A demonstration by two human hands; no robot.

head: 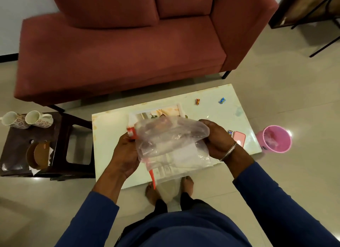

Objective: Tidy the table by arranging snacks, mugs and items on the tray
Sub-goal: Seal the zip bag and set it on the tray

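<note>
Both hands, left hand (125, 151) and right hand (217, 138), are clamping their grip on a clear bag (171, 141) above the counter (110, 129), probably for collecting the 2 sweets (197, 101).

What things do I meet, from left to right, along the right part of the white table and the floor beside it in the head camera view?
Orange candy → blue candy → pink flat case near the right hand → pink bin on the floor past the table edge.
</note>
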